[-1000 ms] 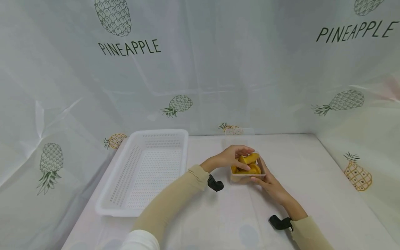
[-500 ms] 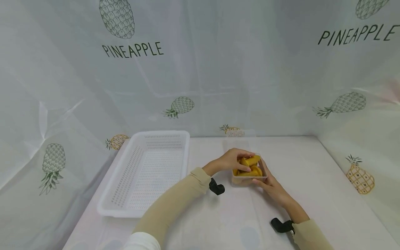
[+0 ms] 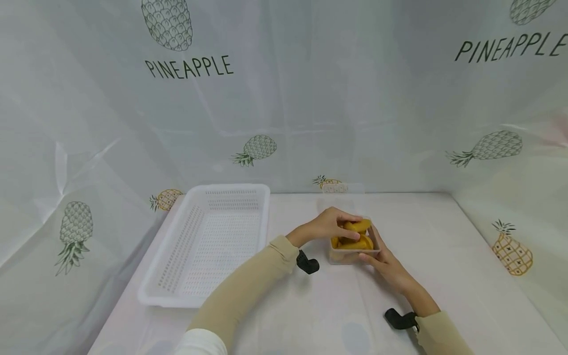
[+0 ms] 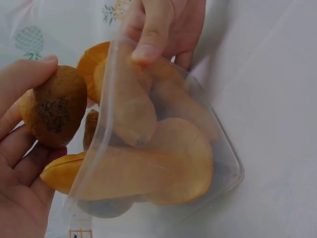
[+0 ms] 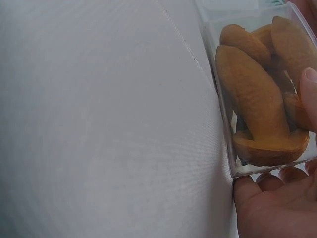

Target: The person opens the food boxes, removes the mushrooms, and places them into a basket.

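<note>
I've got left hand (image 3: 330, 224) pinching a brown mushroom (image 4: 57, 106), rounded, with rough dark patch, at the mouth of the clear plastic box (image 3: 345, 257); right hand (image 3: 385, 263) grips that box on the desk (image 3: 310, 315). Thick-stemmed tan mushrooms (image 5: 250, 91) inside.

Tbl (image 3: 328, 310) wht, prob. cloth-covered; wht basket (image 3: 226, 236) on L, clear box (image 3: 343, 257) R of ctr.

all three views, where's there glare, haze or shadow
Head: pale sheen streaks on the printed sheet; left wrist: the clear container looks hazy, veiling the yellow-brown pieces behind its wall; right wrist: soft shadow on the white cloth beside the right hand.
</note>
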### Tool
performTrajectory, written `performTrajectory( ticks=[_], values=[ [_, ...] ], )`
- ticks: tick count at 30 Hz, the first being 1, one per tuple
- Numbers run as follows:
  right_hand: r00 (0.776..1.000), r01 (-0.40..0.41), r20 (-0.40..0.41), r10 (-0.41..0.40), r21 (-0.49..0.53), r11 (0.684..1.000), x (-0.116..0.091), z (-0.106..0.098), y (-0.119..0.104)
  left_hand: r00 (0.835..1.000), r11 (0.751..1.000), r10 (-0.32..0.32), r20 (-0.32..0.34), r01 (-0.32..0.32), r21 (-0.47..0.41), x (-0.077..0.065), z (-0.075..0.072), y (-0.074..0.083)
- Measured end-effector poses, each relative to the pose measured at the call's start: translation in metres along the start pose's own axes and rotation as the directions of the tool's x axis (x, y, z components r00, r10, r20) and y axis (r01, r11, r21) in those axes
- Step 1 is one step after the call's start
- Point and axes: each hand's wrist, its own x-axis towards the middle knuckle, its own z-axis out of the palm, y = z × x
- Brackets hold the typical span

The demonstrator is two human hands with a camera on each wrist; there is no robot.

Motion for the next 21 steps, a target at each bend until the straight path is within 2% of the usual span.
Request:
performTrajectory(
  ticks=[10, 21],
  values=[
    [1.0, 0.002, 0.006, -0.002, 0.004, 1.0, 0.002, 0.0, -0.002, 1.0, 0.989, -0.013, -0.009, 0.012, -0.147, -0.004, -0.013, 0.01],
    [1.0, -0.019, -0.003, 0.019, 0.024, 1.0, 0.001, 0.001, -0.001, 1.0, 0.961, -0.009, -0.027, 0.001, -0.277, -0.015, -0.038, 0.027]
  ],
)
